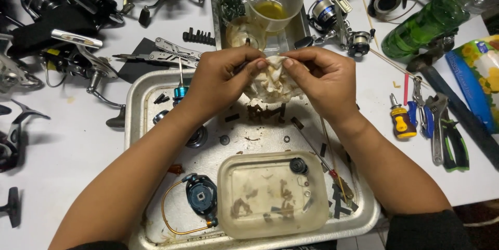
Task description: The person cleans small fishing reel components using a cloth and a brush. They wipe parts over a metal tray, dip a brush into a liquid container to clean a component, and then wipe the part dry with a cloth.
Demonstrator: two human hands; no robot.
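Below my wrists, cloudy plastic tub (273, 193) on metal tray (136, 104) keeps small parts corralled. Left hand (221, 81) and right hand (325, 81): fingers pinched on crumpled stained rag (271, 81) bunched between them. Beyond, oil cup (273, 1) within reach.

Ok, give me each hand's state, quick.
Left hand: closed, fingers pinching the crumpled stained tissue.
Right hand: closed, pinching the same tissue from the other side.

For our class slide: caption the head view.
Both hands pinch a stained tissue above a metal tray.
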